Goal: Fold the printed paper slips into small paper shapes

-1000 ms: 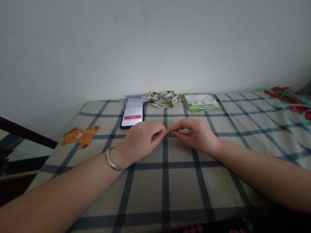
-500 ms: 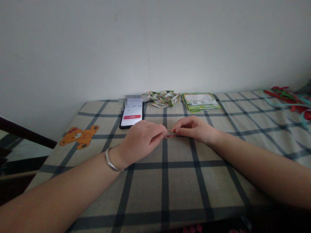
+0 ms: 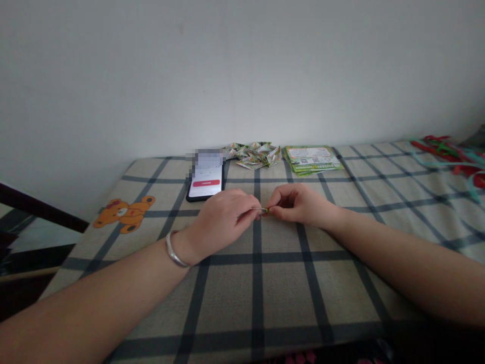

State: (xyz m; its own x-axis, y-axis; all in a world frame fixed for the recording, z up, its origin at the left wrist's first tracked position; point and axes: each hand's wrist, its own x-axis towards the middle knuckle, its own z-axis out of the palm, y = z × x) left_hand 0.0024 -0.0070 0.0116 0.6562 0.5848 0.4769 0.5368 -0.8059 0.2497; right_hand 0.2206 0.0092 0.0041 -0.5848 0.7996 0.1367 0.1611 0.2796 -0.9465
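Observation:
Over the middle of the table, my left hand [image 3: 232,215], with a silver bangle at the wrist, pinches one end of a small folded paper [image 3: 262,210]. My right hand [image 3: 297,203] grips its other end between thumb and index finger. Only a thin pale edge and a bit of green show between the fingertips; the rest is hidden. Beyond the hands lies a pile of small folded green-and-white paper pieces [image 3: 253,154]. To its right is a stack of green printed sheets [image 3: 313,160].
A phone [image 3: 205,182] with a lit screen lies behind my left hand. An orange bear figure [image 3: 123,214] is at the left on the checked tablecloth [image 3: 231,303]. Red, green and teal strips [image 3: 450,156] lie at the far right. A white wall [image 3: 242,76] rises behind.
The right fingertips have shifted slightly left along the paper, closer to the left hand. Less of its length shows between the hands, and a green bit now appears at the right fingers.

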